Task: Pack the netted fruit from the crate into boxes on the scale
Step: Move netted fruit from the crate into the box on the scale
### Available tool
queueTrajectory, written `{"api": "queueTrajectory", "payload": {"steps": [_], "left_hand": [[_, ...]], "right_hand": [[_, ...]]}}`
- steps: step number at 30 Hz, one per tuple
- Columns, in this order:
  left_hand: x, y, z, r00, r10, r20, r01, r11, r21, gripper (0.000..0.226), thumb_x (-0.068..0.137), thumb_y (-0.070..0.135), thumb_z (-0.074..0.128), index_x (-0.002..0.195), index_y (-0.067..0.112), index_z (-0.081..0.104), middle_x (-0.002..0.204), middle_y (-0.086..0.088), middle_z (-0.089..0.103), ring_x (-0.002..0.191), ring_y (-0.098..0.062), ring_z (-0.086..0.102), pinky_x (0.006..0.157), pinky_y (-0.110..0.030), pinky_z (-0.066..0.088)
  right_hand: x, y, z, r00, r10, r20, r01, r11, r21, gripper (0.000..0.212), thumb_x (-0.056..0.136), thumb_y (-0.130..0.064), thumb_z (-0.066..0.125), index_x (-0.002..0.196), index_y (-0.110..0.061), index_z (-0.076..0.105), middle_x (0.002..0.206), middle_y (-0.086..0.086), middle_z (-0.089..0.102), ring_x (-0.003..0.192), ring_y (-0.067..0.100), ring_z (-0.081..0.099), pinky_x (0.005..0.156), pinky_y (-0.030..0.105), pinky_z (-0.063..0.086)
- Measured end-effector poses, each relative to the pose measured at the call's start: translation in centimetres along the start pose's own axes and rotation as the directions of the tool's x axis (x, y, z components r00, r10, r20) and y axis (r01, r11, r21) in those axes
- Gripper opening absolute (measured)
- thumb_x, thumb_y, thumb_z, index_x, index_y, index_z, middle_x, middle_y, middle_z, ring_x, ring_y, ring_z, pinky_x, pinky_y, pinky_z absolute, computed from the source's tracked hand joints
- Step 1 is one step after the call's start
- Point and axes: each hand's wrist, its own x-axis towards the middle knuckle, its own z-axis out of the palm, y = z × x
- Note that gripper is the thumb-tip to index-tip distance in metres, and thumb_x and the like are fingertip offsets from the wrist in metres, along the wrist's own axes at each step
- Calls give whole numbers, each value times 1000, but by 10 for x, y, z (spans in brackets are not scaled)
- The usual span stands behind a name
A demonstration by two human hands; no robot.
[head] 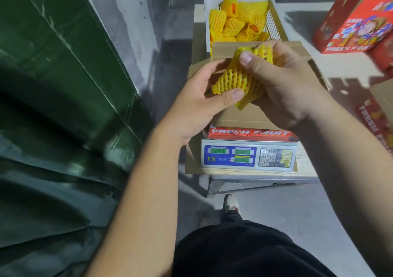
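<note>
Head view. Both hands hold one netted fruit [240,81] above the open box [253,115], which sits on the scale [248,155]. The left hand [197,104] has its grip curled around the near left side of the yellow foam net, thumb pressed on the net's near edge. The right hand [287,79] has its grip closed on the far right end of the net, thumb on top and fingers wrapped behind. The box's flaps stand open; its red near side reads "FRESH FRUIT". The scale's green display is lit, its keypad to the right. Beyond the box, the white crate [207,21] rests on the counter [306,166] and holds more netted fruit. Red printed boxes [357,27] stand at far right. A dark green sheet [53,85] fills the left side.
</note>
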Motion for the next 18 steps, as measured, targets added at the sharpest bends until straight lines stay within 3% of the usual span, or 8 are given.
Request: {"api": "queueTrajectory", "payload": {"steps": [4,7,9,12,14,18], "left_hand": [[-9,-3,-9,999,32,-14,-32,999,-23,73,86,32,81,149,19,48,144,-3,60,135,-21,56,112,-48,49],[-14,-3,-10,998,61,-31,-62,997,-36,79,84,32,83,152,16,45,147,-5,56,138,-26,53,112,-52,47],[-16,-3,-10,994,107,-37,-109,993,-51,74,86,23,83,150,13,47,147,-8,57,138,-28,53,111,-53,48],[-18,1,-6,986,155,-67,-157,987,-33,61,85,15,83,139,22,56,141,-9,60,133,-28,57,108,-53,50],[-19,4,-3,981,170,-99,-175,983,-53,58,84,11,84,133,27,58,139,-7,63,131,-24,59,106,-51,53],[-21,8,3,985,112,-133,-130,981,-142,60,86,11,82,139,22,55,142,-4,61,130,-17,60,106,-43,54]], "right_hand": [[-2,5,16,999,8,-50,-7,1000,20,23,95,-17,72,109,-18,54,101,9,68,94,27,71,73,44,59],[-6,4,23,989,0,-146,11,997,79,58,91,-23,76,136,-27,40,121,7,66,104,24,73,82,47,61],[-8,3,24,990,26,-140,-13,996,91,69,92,-24,74,148,-23,34,127,11,66,108,27,73,88,49,60],[-10,-1,22,992,127,3,-127,992,-21,56,100,-37,64,146,-9,48,134,18,66,120,32,68,104,53,53],[-13,-2,18,986,164,24,-163,985,-63,54,102,-45,56,145,-12,52,134,15,67,123,31,66,108,52,50],[-18,-3,16,993,121,6,-121,993,9,52,106,-45,48,146,-11,52,137,16,66,126,33,64,108,53,49]]}}
